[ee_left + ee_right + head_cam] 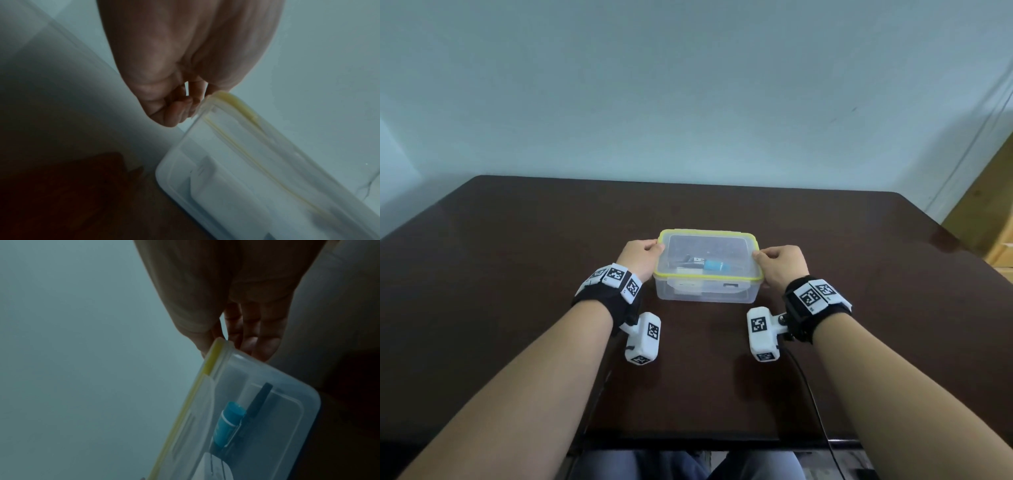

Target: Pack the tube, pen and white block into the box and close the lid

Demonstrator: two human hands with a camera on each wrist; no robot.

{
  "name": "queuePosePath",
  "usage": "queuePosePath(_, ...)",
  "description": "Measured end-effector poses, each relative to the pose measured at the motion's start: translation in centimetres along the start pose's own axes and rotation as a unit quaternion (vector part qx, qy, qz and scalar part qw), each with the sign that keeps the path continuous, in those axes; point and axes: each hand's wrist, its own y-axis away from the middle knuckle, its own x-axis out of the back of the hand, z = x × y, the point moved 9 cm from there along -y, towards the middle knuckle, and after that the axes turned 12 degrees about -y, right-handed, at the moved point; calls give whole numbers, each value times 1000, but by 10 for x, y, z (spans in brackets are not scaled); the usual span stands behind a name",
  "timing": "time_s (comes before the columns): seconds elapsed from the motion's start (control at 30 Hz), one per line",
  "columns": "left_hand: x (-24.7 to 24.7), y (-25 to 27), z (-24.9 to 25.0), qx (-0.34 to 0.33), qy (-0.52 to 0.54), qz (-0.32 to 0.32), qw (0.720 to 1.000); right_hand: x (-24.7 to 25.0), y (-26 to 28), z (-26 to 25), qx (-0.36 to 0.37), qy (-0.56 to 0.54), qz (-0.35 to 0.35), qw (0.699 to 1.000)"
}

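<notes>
- Left hand [641, 255] pinches the yellow-rimmed lid [709, 255] at its left edge.
- Right hand [784, 262] pinches the right edge.
- Tube [714, 264], pen [259, 398] and white block [688, 270] lie inside the clear box [705, 293].

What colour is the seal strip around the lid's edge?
Yellow-green, running around the clear lid; the head view shows it best.

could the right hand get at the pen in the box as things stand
Probably not directly: the yellow-rimmed lid sits over the box, covering the pen, and the right hand grips the lid's edge.
</notes>
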Motion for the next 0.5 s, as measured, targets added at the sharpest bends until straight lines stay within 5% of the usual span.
queuePosePath(0.5,-5,8,-35,66,196,-15,978,11,-3,-10,50,78,-18,996)
